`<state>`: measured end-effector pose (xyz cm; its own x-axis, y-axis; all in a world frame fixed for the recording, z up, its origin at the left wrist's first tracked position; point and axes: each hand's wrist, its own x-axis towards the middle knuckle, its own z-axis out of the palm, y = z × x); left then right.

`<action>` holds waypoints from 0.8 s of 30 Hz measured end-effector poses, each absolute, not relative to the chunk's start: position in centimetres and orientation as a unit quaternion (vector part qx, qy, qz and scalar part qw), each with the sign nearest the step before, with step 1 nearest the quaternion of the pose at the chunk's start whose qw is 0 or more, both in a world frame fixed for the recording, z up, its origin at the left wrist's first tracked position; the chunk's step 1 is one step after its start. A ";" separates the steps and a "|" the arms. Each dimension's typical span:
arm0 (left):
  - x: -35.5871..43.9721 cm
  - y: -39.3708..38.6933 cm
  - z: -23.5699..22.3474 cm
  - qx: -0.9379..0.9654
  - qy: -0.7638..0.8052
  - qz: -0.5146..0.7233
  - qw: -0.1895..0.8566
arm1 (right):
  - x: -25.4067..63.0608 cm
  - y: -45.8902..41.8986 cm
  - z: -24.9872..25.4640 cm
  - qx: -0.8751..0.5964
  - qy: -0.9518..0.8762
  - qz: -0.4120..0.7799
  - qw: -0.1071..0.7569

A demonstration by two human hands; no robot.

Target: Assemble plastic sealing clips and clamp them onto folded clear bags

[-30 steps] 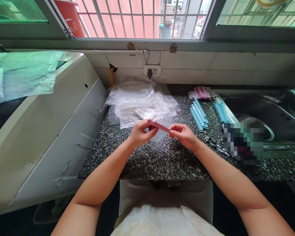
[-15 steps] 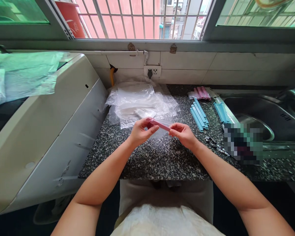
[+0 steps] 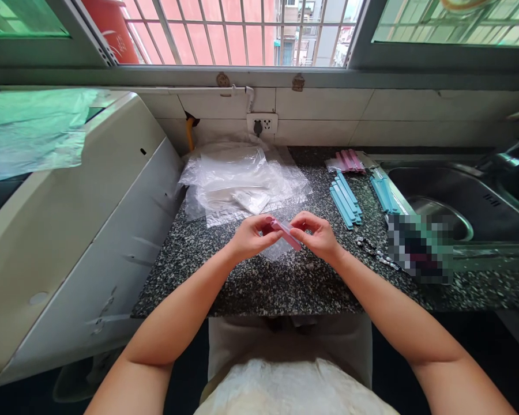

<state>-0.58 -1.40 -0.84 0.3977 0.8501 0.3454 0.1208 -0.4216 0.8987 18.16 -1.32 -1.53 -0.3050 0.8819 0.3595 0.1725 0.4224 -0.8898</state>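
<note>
The left hand (image 3: 253, 237), at the middle of the frame, has thumb and fingers closed on the upper left end of a pink strip (image 3: 293, 241). The right hand (image 3: 316, 235) pinches it further along, thumb on top, perhaps catching some clear film (image 3: 277, 251) too (where film ends and strip begins is hard to tell). The strip slants down to the right between the hands, just above the counter (image 3: 259, 294); gripping it at two spots probably keeps something so narrow from twisting, and leaves its middle in plain sight. The film hangs loosely under the fingers.

In the upper middle, clear bags (image 3: 236, 167) lie in a loose, overlapping heap against the wall, likely put there to leave the front edge for the forearms. A white packet (image 3: 253, 202) rests on their near side. Right of centre, blue strips (image 3: 345, 202) lie side by side, roughly parallel, which would make them easy to pick up singly. More blue strips (image 3: 386, 195) sit by the sink (image 3: 415, 173), and a pink bundle (image 3: 350, 161) lies behind, seemingly sorted by colour. A blurred patch hides whatever is at the lower right of these.
</note>
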 end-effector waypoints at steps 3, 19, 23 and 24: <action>-0.5 -1.4 -0.9 0.711 0.337 0.442 0.430 | 17.9 -1.5 -1.4 -0.362 -0.715 0.369 0.471; -0.5 -1.2 -1.4 0.683 0.334 0.458 0.461 | 17.7 -1.7 -2.0 -0.382 -0.660 0.415 0.496; -0.6 -1.1 -1.5 0.675 0.327 0.464 0.472 | 17.8 -1.7 -2.0 -0.382 -0.673 0.432 0.464; -0.6 -1.1 -1.5 0.672 0.325 0.467 0.474 | 17.9 -1.7 -2.0 -0.380 -0.679 0.434 0.455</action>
<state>-0.58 -1.12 -1.48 0.3525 0.8794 0.3201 -0.0066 -0.3397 0.9405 17.88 -1.71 -2.00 -0.2978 0.9103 0.2874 0.1219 0.3349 -0.9343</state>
